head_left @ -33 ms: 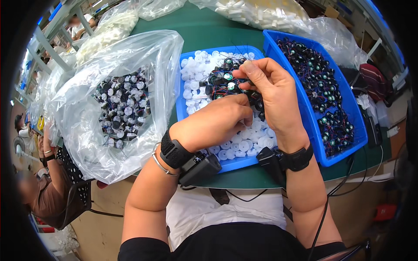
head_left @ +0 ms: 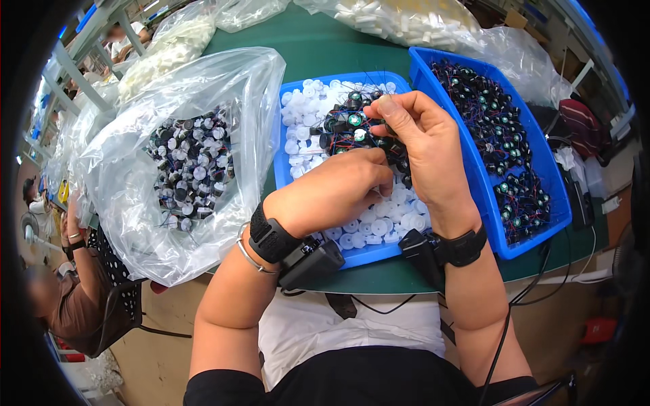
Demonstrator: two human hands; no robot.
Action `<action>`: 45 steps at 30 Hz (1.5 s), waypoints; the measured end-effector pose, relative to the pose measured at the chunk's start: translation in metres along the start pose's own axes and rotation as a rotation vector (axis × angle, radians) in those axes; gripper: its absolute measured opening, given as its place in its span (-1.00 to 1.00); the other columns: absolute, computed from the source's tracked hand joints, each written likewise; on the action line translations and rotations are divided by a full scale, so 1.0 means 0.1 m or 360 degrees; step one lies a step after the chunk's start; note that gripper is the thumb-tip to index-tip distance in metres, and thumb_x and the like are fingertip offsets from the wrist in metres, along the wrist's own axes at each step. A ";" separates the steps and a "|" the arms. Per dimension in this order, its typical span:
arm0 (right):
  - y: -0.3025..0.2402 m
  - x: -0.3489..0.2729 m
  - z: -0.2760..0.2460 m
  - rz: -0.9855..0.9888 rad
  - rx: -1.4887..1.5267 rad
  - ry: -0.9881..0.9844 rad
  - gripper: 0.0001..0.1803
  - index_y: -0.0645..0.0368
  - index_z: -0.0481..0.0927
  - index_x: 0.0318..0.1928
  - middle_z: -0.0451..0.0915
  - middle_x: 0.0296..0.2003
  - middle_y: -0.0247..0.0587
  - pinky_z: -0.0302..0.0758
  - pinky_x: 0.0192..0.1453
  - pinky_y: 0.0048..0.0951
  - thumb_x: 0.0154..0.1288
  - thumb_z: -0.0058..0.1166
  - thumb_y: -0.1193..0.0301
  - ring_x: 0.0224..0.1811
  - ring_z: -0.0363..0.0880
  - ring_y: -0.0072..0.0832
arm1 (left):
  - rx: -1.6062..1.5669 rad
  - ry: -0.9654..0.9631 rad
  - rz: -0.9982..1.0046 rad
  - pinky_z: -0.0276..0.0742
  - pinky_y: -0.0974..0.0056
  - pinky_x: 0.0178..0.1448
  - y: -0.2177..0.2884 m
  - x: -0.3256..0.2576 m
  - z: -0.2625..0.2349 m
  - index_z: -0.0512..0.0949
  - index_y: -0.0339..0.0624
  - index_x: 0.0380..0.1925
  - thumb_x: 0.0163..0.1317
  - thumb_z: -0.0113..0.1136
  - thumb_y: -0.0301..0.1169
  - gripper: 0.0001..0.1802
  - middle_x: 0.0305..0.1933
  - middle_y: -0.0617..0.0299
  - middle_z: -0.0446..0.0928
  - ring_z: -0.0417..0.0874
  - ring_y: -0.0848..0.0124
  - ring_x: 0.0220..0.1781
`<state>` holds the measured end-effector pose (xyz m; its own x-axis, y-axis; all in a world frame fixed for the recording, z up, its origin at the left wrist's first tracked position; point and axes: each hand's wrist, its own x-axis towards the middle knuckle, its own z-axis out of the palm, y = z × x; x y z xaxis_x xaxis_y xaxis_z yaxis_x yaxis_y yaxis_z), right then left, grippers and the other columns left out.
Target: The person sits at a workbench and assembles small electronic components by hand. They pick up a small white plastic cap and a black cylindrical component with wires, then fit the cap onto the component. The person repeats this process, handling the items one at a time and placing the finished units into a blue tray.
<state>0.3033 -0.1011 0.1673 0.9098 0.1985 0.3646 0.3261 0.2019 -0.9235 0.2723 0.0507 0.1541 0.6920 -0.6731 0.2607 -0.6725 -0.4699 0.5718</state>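
Observation:
Both my hands are over a shallow blue tray (head_left: pixel 369 255) of translucent white plastic caps (head_left: pixel 399 213). A heap of small black round parts (head_left: pixel 355 120) with green faces and thin red and dark wires lies on the caps. My left hand (head_left: pixel 342 179) is low over the tray, its fingers curled closed and pointing down; its fingertips are partly hidden. Just above and to the right, my right hand (head_left: pixel 426 128) is raised with thumb and forefinger pinched together. Something dark shows by its fingers, too small to name.
Left of the tray, an open clear plastic bag (head_left: pixel 128 230) holds black parts with white caps (head_left: pixel 193 166). At right stands a deeper blue bin (head_left: pixel 484 203) full of wired black parts (head_left: pixel 481 128). Bags of white pieces (head_left: pixel 399 19) lie behind. A person (head_left: pixel 81 291) sits at far left.

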 end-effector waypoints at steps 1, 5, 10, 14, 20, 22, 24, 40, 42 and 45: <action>0.02 0.01 -0.01 -0.0053 -0.0031 -0.0001 -0.82 0.26 0.56 -0.23 0.61 -0.32 -0.26 0.46 -0.32 -0.66 0.35 0.12 0.38 -0.37 0.56 -0.62 | 0.0041 -0.0033 -0.0021 0.49 0.15 -0.02 0.02 0.01 -0.02 0.59 -0.26 -0.31 0.04 0.22 -0.56 -0.83 -0.29 0.06 0.55 0.58 0.11 -0.15; -0.07 -0.03 0.01 0.0018 0.0030 -0.0036 -0.85 0.24 0.55 -0.23 0.61 -0.37 -0.29 0.47 -0.37 -0.68 0.37 0.09 0.40 -0.42 0.53 -0.68 | 0.0030 -0.0068 -0.0089 0.50 0.15 -0.06 0.09 0.02 -0.04 0.57 -0.29 -0.31 0.11 0.21 -0.52 -0.86 -0.31 0.01 0.54 0.59 0.08 -0.17; -0.13 -0.06 0.04 -0.0042 -0.0101 0.0014 -0.87 0.24 0.54 -0.22 0.58 -0.42 -0.34 0.41 -0.41 -0.67 0.39 0.04 0.43 -0.44 0.47 -0.73 | -0.0218 0.0292 -0.0044 0.55 0.22 -0.19 0.03 0.07 0.03 0.53 -0.33 -0.27 0.24 0.16 -0.47 -0.86 -0.32 0.04 0.53 0.64 0.21 -0.30; -0.05 -0.05 0.02 -0.0316 -0.0345 0.0260 -0.88 0.25 0.54 -0.24 0.57 -0.46 -0.33 0.43 -0.41 -0.60 0.37 0.05 0.44 -0.46 0.48 -0.68 | -0.0986 0.0468 -0.0371 0.60 0.36 -0.31 0.09 0.12 -0.01 0.51 -0.34 -0.24 0.34 0.07 -0.47 -0.87 -0.31 0.16 0.52 0.64 0.42 -0.41; -0.05 -0.07 0.09 -0.0693 -0.0667 0.0237 -0.90 0.28 0.55 -0.30 0.59 -0.50 -0.20 0.47 -0.41 -0.50 0.29 0.12 0.49 -0.50 0.54 -0.54 | -0.1385 0.0936 -0.0333 0.59 0.41 -0.09 0.02 0.16 -0.11 0.49 -0.40 -0.13 0.37 0.06 -0.44 -0.79 -0.23 0.20 0.57 0.63 0.48 -0.18; -0.05 -0.07 0.09 -0.0715 -0.0705 0.0152 -0.91 0.29 0.55 -0.31 0.59 -0.50 -0.17 0.47 -0.42 -0.49 0.27 0.13 0.50 -0.51 0.56 -0.51 | -0.1435 0.1003 -0.0301 0.57 0.41 -0.01 0.06 0.17 -0.10 0.52 -0.40 -0.08 0.36 0.07 -0.45 -0.77 -0.18 0.17 0.59 0.62 0.48 -0.13; -0.03 -0.06 0.09 -0.0639 -0.0653 0.0168 -0.92 0.29 0.56 -0.31 0.59 -0.51 -0.17 0.47 -0.42 -0.49 0.27 0.11 0.51 -0.51 0.55 -0.52 | -0.1386 0.1074 -0.0286 0.57 0.40 -0.01 0.09 0.17 -0.08 0.53 -0.40 -0.06 0.36 0.07 -0.46 -0.75 -0.14 0.14 0.60 0.62 0.47 -0.13; -0.02 -0.06 0.05 -0.0292 -0.0556 0.0158 -0.90 0.28 0.61 -0.35 0.46 -0.69 -0.46 0.23 -0.55 -0.63 0.26 0.11 0.50 -0.61 0.29 -0.82 | -0.1357 0.1321 -0.0322 0.43 0.50 -0.25 0.08 0.17 -0.09 0.58 -0.28 -0.07 0.31 0.20 -0.37 -0.74 -0.14 0.27 0.58 0.55 0.60 -0.27; -0.04 -0.06 0.06 -0.0256 -0.0573 0.0126 -0.89 0.28 0.61 -0.35 0.45 -0.70 -0.47 0.21 -0.56 -0.63 0.25 0.11 0.48 -0.62 0.28 -0.82 | -0.1414 0.1383 -0.0271 0.42 0.51 -0.24 0.04 0.18 -0.08 0.57 -0.28 -0.07 0.31 0.20 -0.36 -0.73 -0.15 0.28 0.58 0.54 0.61 -0.28; -0.10 -0.09 0.09 -0.0202 -0.0585 0.0091 -0.88 0.28 0.63 -0.35 0.44 -0.70 -0.48 0.21 -0.56 -0.63 0.24 0.11 0.47 -0.63 0.28 -0.83 | -0.1386 0.1376 -0.0266 0.42 0.52 -0.24 0.05 0.17 -0.08 0.56 -0.29 -0.06 0.31 0.20 -0.37 -0.73 -0.16 0.28 0.57 0.53 0.61 -0.29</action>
<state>0.2895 -0.0965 0.1739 0.8658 0.1382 0.4808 0.4976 -0.1378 -0.8564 0.2831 0.0416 0.1680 0.9208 0.1119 0.3737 -0.3900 0.2451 0.8876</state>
